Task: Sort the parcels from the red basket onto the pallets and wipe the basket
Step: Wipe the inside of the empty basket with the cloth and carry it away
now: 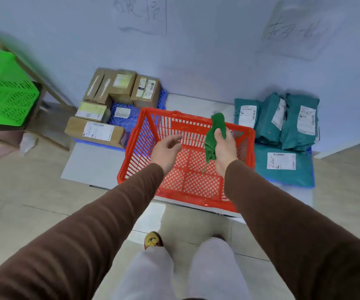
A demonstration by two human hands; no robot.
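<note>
- Red basket [144,148]: on the floor between two pallets; no parcels inside, only small green specks on its mesh bottom.
- Left blue pallet [129,122]: carries brown cardboard boxes [94,131].
- Right blue pallet [309,152]: mostly hidden under teal mailer bags [283,167].
- Right hand [224,148]: fingers clenched around a green cloth [216,131], above the basket.
- Left hand [166,150]: fingers loosely spread, holding nothing, over the basket.
- Green crate [3,89]: cut off at left, blurred.
- Wall writing: illegible.

Red basket [187,161] empty on the floor between two blue pallets, right hand [224,148] above it gripping a green cloth [214,135], left hand [167,149] open over the basket, cardboard boxes [112,105] on the left pallet [129,122], teal mailer bags [283,126] on the right.
</note>
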